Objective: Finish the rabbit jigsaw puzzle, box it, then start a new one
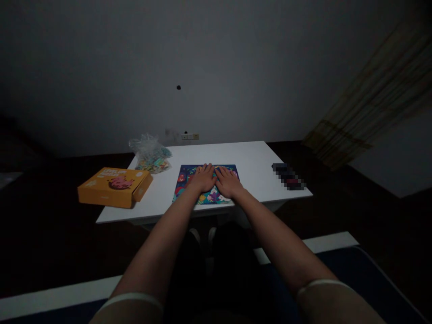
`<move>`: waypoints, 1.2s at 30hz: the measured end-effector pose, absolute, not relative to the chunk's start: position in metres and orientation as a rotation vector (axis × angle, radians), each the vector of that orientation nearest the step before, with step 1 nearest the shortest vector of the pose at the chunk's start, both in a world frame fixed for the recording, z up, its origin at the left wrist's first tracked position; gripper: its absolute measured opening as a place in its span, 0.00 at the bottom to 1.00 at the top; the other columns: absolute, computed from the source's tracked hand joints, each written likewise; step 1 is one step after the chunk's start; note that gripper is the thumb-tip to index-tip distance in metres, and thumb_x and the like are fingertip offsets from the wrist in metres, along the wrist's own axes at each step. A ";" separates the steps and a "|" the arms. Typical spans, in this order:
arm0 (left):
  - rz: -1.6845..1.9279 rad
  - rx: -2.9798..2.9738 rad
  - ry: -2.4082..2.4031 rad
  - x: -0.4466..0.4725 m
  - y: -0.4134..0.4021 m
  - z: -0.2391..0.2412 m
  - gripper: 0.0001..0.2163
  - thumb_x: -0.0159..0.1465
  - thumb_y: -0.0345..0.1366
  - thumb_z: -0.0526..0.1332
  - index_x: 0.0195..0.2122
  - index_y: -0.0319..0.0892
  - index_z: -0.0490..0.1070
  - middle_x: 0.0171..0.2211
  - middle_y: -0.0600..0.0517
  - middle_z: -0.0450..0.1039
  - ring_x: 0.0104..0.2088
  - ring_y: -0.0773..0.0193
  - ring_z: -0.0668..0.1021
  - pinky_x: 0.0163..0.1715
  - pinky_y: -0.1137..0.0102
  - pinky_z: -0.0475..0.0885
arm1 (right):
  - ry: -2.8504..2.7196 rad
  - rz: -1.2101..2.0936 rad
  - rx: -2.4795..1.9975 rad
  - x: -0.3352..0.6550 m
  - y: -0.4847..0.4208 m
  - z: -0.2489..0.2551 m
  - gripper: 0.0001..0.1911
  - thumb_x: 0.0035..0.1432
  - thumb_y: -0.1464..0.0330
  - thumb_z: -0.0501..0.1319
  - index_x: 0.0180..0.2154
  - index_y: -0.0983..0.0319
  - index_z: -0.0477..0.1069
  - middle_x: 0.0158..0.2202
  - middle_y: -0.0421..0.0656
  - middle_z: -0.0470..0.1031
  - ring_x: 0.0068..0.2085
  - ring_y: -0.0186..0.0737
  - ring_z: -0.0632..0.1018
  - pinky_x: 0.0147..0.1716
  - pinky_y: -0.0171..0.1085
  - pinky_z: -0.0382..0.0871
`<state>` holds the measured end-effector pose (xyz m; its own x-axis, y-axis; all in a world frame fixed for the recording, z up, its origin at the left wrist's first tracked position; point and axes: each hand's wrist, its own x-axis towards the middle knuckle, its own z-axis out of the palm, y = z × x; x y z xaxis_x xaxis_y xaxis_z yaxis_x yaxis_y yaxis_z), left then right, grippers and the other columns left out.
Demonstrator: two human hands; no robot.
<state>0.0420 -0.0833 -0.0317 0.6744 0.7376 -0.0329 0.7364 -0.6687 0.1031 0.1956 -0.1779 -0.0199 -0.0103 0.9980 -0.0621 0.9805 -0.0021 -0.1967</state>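
Note:
A colourful picture sheet, which looks like a puzzle picture or its board, lies flat near the front edge of the white table. My left hand rests palm down on its middle, fingers stretched forward. Right beside it, my right hand also lies flat on the picture, fingers spread. The two hands nearly touch at the thumbs and cover the centre of the picture. Flowers and small animal shapes show around them. Neither hand grips anything.
To the left sits an orange cardboard box with a pink print, overhanging the table's edge. Behind it stands a clear plastic bag of small colourful pieces. A dark, pixelated item lies at the right of the white table. A wall socket is behind.

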 end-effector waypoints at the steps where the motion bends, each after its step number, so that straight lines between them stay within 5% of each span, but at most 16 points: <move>1: 0.004 2.788 1.206 0.037 -0.085 -0.030 0.34 0.82 0.51 0.47 0.85 0.42 0.54 0.86 0.43 0.49 0.86 0.46 0.55 0.84 0.48 0.52 | -2.159 0.284 -2.127 0.199 -0.179 -0.019 0.39 0.83 0.56 0.43 0.85 0.66 0.50 0.88 0.51 0.45 0.87 0.54 0.49 0.84 0.57 0.43; 7: -0.044 2.785 1.318 -0.019 -0.078 -0.023 0.38 0.82 0.55 0.46 0.85 0.33 0.52 0.86 0.37 0.49 0.85 0.40 0.56 0.82 0.49 0.56 | -2.111 0.317 -2.158 0.216 -0.186 -0.019 0.41 0.83 0.52 0.46 0.86 0.63 0.50 0.88 0.50 0.45 0.87 0.57 0.48 0.84 0.55 0.41; 14: -0.056 2.765 1.395 -0.040 -0.101 -0.032 0.43 0.81 0.58 0.46 0.84 0.27 0.50 0.86 0.31 0.45 0.86 0.36 0.52 0.83 0.48 0.53 | -1.957 0.354 -2.306 0.216 -0.176 -0.023 0.43 0.83 0.47 0.42 0.87 0.63 0.45 0.89 0.56 0.38 0.87 0.64 0.43 0.83 0.63 0.40; 32: -0.019 2.717 1.413 -0.036 -0.126 -0.027 0.46 0.79 0.63 0.47 0.85 0.28 0.49 0.86 0.32 0.44 0.86 0.37 0.51 0.84 0.46 0.51 | -1.996 0.312 -2.296 0.213 -0.090 -0.027 0.46 0.83 0.47 0.42 0.85 0.73 0.45 0.87 0.65 0.40 0.87 0.68 0.45 0.83 0.65 0.40; 36: -0.010 2.714 1.417 -0.037 -0.123 -0.030 0.44 0.80 0.59 0.46 0.85 0.28 0.48 0.86 0.32 0.45 0.86 0.36 0.51 0.84 0.44 0.53 | -2.146 0.302 -2.133 0.185 -0.074 -0.027 0.45 0.83 0.48 0.43 0.85 0.72 0.48 0.88 0.58 0.43 0.87 0.62 0.46 0.84 0.58 0.40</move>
<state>-0.0369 -0.1229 -0.0305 0.5726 0.8188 -0.0425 0.8193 -0.5694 0.0677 0.1850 -0.0736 -0.0267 -0.0135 0.9976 -0.0678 0.9776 -0.0011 -0.2105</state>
